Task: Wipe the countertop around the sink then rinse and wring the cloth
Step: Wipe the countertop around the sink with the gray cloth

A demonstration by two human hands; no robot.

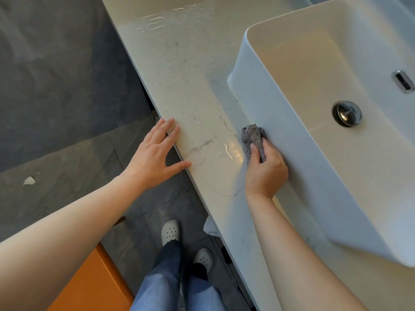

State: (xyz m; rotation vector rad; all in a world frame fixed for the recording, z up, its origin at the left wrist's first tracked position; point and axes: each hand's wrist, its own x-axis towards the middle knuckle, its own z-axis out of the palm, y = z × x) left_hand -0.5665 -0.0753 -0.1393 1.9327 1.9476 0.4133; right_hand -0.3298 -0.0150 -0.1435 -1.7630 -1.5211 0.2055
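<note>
A pale marbled countertop (190, 86) runs diagonally through the head view, with wet streaks near its far end and a shiny wet patch close to the cloth. A white rectangular vessel sink (292, 153) stands on it at the right. My right hand (265, 169) is shut on a bunched grey cloth (251, 135), pressing it onto the counter right at the foot of the sink's outer wall. My left hand (155, 158) lies flat and open on the counter's front edge, fingers spread, holding nothing.
Inside the sink are a chrome drain (347, 113) and an overflow slot (403, 81). Dark grey floor tiles lie at the left, with a small white scrap (29, 180). My feet in white clogs (170, 231) stand below; an orange surface (89, 286) sits at bottom left.
</note>
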